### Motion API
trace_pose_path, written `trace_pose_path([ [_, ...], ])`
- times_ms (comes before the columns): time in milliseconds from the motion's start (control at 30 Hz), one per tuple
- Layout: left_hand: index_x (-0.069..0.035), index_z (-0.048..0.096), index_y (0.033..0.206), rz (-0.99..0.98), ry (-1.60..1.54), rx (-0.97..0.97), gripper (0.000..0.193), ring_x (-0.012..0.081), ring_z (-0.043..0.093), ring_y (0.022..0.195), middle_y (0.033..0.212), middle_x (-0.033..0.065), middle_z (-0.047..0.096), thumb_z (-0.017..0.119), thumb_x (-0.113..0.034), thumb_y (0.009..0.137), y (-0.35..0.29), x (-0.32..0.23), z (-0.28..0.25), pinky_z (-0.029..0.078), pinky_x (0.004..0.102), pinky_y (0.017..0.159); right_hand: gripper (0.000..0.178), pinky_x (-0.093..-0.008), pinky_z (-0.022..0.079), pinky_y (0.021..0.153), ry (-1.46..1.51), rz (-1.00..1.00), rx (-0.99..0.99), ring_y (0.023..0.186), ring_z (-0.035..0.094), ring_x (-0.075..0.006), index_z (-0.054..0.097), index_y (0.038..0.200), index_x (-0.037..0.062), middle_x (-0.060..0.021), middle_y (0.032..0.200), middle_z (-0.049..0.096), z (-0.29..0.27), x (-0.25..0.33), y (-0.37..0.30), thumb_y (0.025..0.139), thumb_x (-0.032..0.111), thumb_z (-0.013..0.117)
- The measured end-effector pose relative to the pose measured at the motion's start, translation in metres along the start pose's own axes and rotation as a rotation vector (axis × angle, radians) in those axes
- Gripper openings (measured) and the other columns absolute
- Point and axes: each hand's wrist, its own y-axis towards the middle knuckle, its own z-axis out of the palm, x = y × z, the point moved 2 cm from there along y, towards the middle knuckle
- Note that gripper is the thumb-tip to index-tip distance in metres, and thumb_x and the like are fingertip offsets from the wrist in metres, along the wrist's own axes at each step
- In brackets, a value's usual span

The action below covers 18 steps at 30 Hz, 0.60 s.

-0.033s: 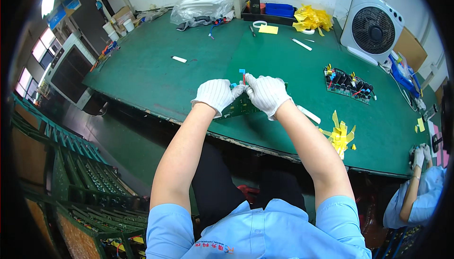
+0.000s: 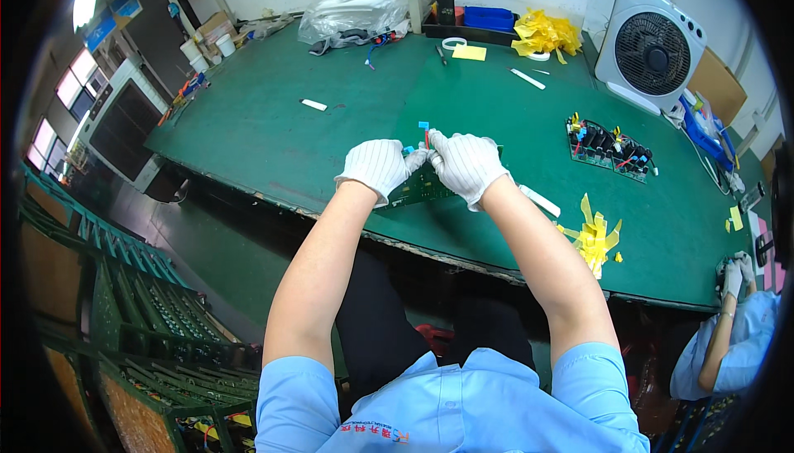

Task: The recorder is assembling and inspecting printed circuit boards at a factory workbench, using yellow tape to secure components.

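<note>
In white striped gloves, my two hands meet above the near part of the green table. A green circuit board (image 2: pixel 420 189) is tilted under and between them, its far side mostly hidden by the gloves. My left hand (image 2: pixel 374 169) is closed at the board's left part, its fingertips reaching to the middle. My right hand (image 2: pixel 469 165) is closed too, with thumb and finger pinched at a thin red wire (image 2: pixel 427 136). A small blue tag (image 2: pixel 423 125) tops that wire. Another blue piece (image 2: pixel 408 150) shows beside my left fingertips. The exact grip points are hidden.
Finished-looking circuit boards with black parts (image 2: pixel 610 151) lie to the right. Yellow tape strips (image 2: pixel 594 238) hang near the front edge. A box fan (image 2: pixel 653 48) stands at the back right. A co-worker's gloved hands (image 2: pixel 734 273) are at the far right.
</note>
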Motion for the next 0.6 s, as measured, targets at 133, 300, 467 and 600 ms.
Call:
trace_pose_path([
  [133, -0.005, 0.069, 0.083, -0.026, 0.003, 0.024, 0.074, 0.0372, 0.068, 0.082, 0.082, 0.0203, 0.069, 0.036, -0.07, 0.093, -0.003, -0.003, -0.004, 0.054, 0.0463, 0.074, 0.026, -0.0519, 0.049, 0.069, 0.01, 0.049, 0.033, 0.075, 0.067, -0.0344, 0.059, 0.111, 0.0128, -0.0124, 0.08, 0.068, -0.004, 0.004, 0.001, 0.095, 0.031, 0.049],
  [300, -0.004, 0.071, 0.086, -0.113, -0.014, 0.045, 0.072, 0.0373, 0.068, 0.086, 0.086, 0.0209, 0.07, 0.036, -0.067, 0.094, -0.005, -0.012, -0.004, 0.054, 0.0466, 0.077, 0.026, -0.0515, 0.05, 0.072, -0.017, 0.094, 0.048, 0.077, 0.068, -0.0326, 0.061, 0.108, 0.0118, -0.0113, 0.08, 0.069, 0.002, 0.011, 0.002, 0.095, 0.031, 0.049],
  [467, -0.003, 0.071, 0.091, -0.191, -0.071, 0.081, 0.069, 0.0388, 0.068, 0.09, 0.091, 0.0212, 0.07, 0.039, -0.064, 0.094, -0.008, -0.012, -0.009, 0.054, 0.0465, 0.08, 0.03, -0.0459, 0.052, 0.065, -0.082, 0.273, -0.032, 0.075, 0.07, -0.0288, 0.061, 0.106, 0.0053, -0.0129, 0.079, 0.07, 0.01, 0.021, 0.002, 0.094, 0.031, 0.05],
  [600, -0.002, 0.069, 0.094, -0.18, -0.118, 0.045, 0.069, 0.0397, 0.067, 0.09, 0.091, 0.022, 0.07, 0.041, -0.065, 0.094, -0.02, -0.007, -0.007, 0.053, 0.0472, 0.081, 0.032, -0.0474, 0.053, 0.067, -0.034, 0.204, -0.007, 0.075, 0.069, -0.031, 0.06, 0.109, 0.0049, -0.0132, 0.078, 0.07, -0.005, 0.022, -0.008, 0.093, 0.031, 0.054],
])
